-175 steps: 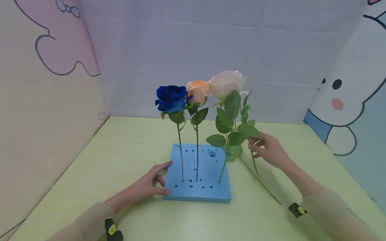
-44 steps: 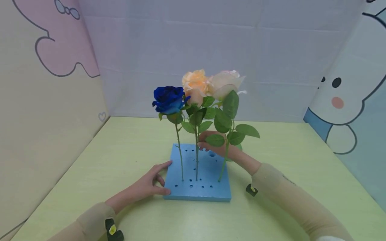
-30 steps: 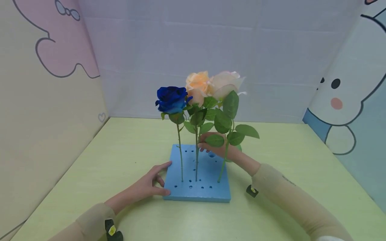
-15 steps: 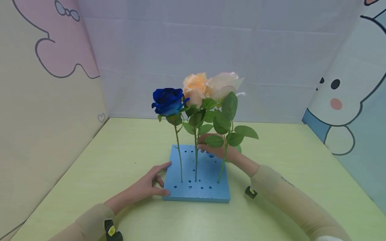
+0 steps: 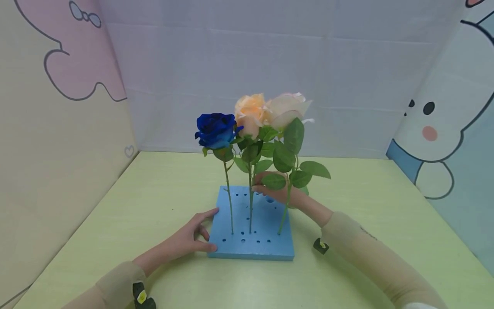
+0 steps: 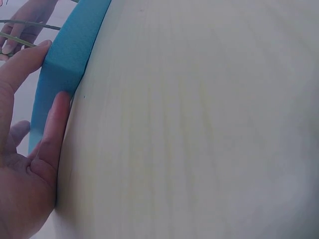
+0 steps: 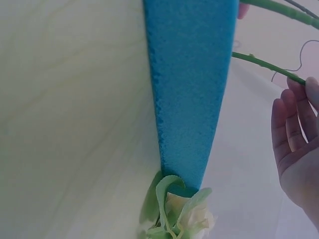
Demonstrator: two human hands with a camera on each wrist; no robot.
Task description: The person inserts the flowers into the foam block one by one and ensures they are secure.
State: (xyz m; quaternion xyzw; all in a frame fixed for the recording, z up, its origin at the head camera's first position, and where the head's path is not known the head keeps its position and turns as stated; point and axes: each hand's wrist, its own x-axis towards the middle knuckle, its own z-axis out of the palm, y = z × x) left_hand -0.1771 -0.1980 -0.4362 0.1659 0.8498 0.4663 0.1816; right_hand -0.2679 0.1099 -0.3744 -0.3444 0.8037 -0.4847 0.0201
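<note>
A blue hole-dotted block [image 5: 266,248] lies on the table. A blue rose [image 5: 215,131], a smaller peach rose [image 5: 248,127] and a pale pink-white rose [image 5: 287,109] stand in it. My right hand [image 5: 278,189] reaches behind the pale rose's leaves and pinches the stem of a fuller peach-orange rose [image 5: 251,103] toward the back. In the right wrist view, thumb and finger meet on a green stem [image 7: 266,63] that runs to the block. My left hand [image 5: 191,236] rests against the block's left side, index finger and thumb spread along it, also seen in the left wrist view.
A pale flower with green leaves [image 7: 192,216] shows at the block's end in the right wrist view. The light yellow table [image 5: 162,184] is bounded by a plain pale cloth [image 5: 216,64] behind and cartoon-printed panels on both sides.
My right hand has moved from the right side to the block's back, bringing the peach-orange rose; the stem slanting beside the block is gone from there. Little differs over the last second.
</note>
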